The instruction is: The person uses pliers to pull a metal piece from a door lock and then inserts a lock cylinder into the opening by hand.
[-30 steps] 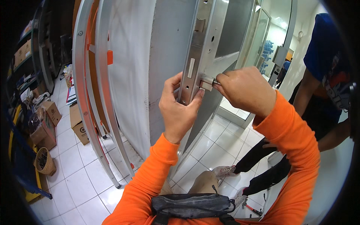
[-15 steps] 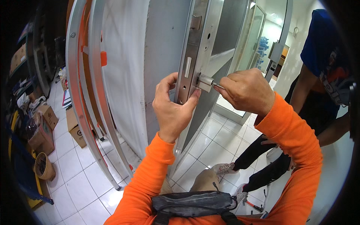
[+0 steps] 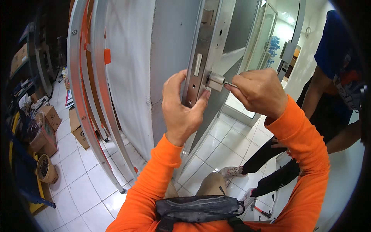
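Note:
A metal door point(image 3: 234, 31) stands edge-on before me, with a steel lock faceplate point(image 3: 198, 63) along its edge. From the door's right face sticks a silver lock cylinder point(image 3: 216, 82). My left hand point(image 3: 181, 112) wraps round the door edge at the faceplate's lower end, fingers on the far side, thumb just below the cylinder. My right hand point(image 3: 261, 92) is closed in a pinch on a key point(image 3: 230, 84), whose thin shank meets the cylinder's outer end. The key's head is hidden within my fingers.
At the right a person in a blue shirt point(image 3: 334, 50) bends close to my right arm. A ladder-like metal frame point(image 3: 104, 100) leans at the left. Cardboard boxes point(image 3: 49, 116) and a woven basket point(image 3: 47, 172) sit on the tiles. A red-handled tool point(image 3: 262, 212) lies by the person's shoes.
The door edge, cylinder and both hands appear slightly further right in view. My right hand still pinches the key, and my left hand keeps its hold.

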